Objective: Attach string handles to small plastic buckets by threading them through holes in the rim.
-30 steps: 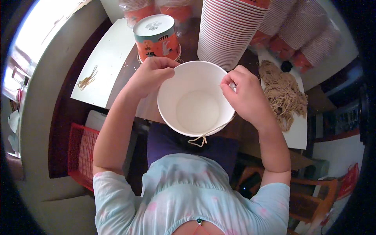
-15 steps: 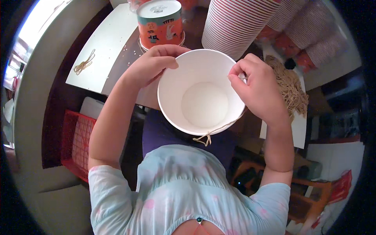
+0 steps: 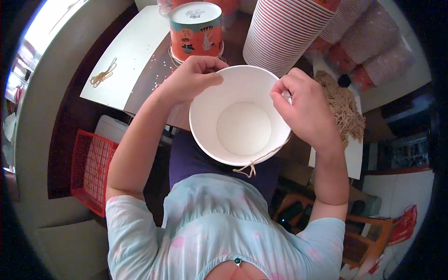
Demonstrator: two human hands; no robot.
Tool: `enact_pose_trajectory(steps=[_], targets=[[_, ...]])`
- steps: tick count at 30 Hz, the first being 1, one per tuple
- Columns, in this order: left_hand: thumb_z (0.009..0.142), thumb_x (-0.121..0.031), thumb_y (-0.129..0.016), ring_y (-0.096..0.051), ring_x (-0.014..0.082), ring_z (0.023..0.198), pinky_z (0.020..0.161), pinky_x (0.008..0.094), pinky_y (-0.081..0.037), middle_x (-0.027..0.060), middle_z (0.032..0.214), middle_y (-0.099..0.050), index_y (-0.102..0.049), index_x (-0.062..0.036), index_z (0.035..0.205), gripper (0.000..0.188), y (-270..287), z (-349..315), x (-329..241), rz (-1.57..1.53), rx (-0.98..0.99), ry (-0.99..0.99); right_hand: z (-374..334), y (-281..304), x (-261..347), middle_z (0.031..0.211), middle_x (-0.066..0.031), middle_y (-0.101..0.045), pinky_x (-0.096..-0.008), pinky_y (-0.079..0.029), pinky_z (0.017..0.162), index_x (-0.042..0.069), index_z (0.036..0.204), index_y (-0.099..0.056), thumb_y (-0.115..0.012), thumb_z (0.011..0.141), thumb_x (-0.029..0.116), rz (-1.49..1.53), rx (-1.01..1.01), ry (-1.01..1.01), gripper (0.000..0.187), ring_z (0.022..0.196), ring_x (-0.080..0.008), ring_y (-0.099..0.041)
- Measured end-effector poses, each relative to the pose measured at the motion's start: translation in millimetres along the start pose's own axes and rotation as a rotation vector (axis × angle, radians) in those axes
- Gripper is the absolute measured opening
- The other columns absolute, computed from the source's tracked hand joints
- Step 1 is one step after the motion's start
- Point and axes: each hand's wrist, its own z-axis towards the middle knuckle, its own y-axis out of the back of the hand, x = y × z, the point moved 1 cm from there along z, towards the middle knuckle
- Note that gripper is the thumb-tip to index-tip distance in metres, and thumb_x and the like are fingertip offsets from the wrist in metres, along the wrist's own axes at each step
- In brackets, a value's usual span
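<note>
A red plastic basket (image 3: 93, 168) is low down on the left. Higher up, a small looped bundle of cord (image 3: 103, 73) lies on a white board (image 3: 127, 51). The left hand (image 3: 198, 79) grips the rim of a white paper bucket, with its thumb inside. Just behind that hand, an orange and green paper bucket (image 3: 196, 35) stands upside down on the brown table (image 3: 148, 86). The white paper bucket (image 3: 242, 126) is up between both hands, over the lap, with its round mouth tipped toward the person. A thin string (image 3: 252, 167) is knotted at its near edge. Behind it is a tall stack of paper buckets (image 3: 284, 37). The right hand (image 3: 303, 102) is curled closed at the bucket's right side, pinching a small white bit (image 3: 288, 97); I can't tell what that is. Farther right are a heap of tan strings (image 3: 343, 107) and bucket stacks wrapped in clear plastic (image 3: 371, 44).
</note>
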Motion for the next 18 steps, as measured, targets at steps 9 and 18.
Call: enact_pose_trajectory(steps=[9,18], targets=[[0.082,-0.012,-0.059,-0.056,0.004,0.069,0.061,0.0193,-0.044,0.0015,0.078,-0.064,-0.065,0.004,0.098,0.023,-5.3,-3.8,-13.5,0.138,-0.034,-0.003,-1.8,-2.3,-2.0,0.075,-0.0078,-0.051,-0.0309,-0.039,0.056,-0.001,0.078,-0.06,-0.061,0.076,0.007,0.021,0.005,-0.001,0.008,0.061,-0.0177,-0.048],[0.085,-0.017,-0.062,-0.053,0.0039,0.061,0.054,0.0207,-0.043,0.0003,0.069,-0.061,-0.066,0.0057,0.088,0.024,-7.5,-2.7,-12.2,0.278,-0.104,-0.071,-1.7,-3.9,-4.9,0.075,-0.0088,-0.051,-0.0315,-0.04,0.058,-0.002,0.077,-0.059,-0.061,0.077,0.007,0.037,-0.007,0.018,0.009,0.064,-0.0196,-0.05]])
